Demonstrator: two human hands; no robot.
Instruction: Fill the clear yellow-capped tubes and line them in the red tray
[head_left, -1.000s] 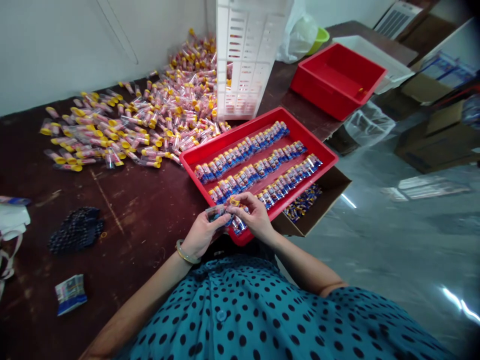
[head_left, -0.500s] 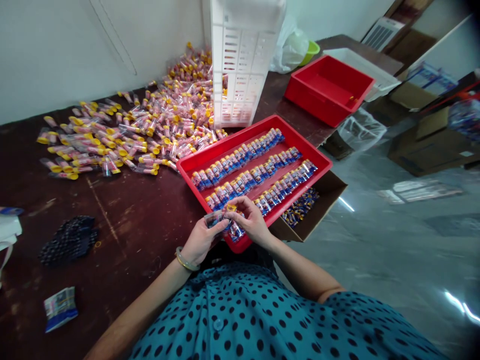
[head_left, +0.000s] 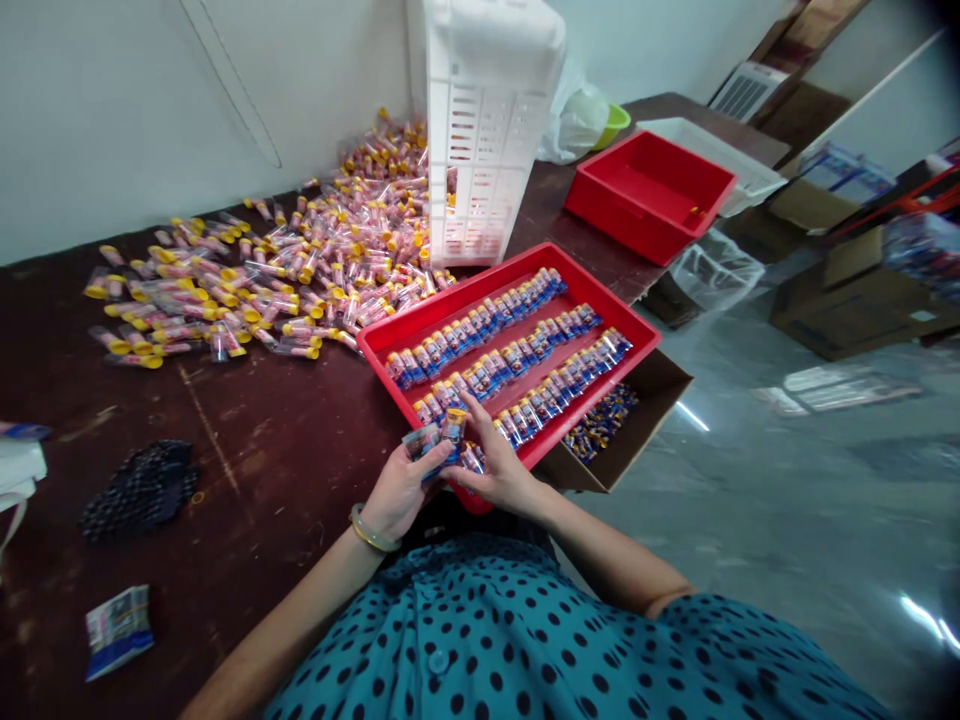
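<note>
My left hand (head_left: 403,487), with a bangle at its wrist, pinches some small clear-and-blue plastic packets (head_left: 421,440) under its thumb. A yellow-capped packet (head_left: 454,424) stands upright between my two hands, its lower end by my left thumb. My right hand (head_left: 498,462) is open beside it, thumb and fingers apart, over the near corner of a red tray (head_left: 517,378). In that tray lie three slanting rows of yellow-topped, blue-bottomed packets (head_left: 559,388). Whether my right fingertips touch the upright packet I cannot tell.
A big heap of pink tubes with yellow caps (head_left: 300,280) lies behind on the dark table (head_left: 300,430). A white slotted basket (head_left: 480,150) stands on end beyond the tray. A cardboard box (head_left: 637,430) of packets sits below right. A deeper red bin (head_left: 622,210) is farther back.
My right hand has opened from its pinch, its fingers and thumb spreading apart. The yellow-capped packet now shows upright between the hands. My left hand keeps its hold.
</note>
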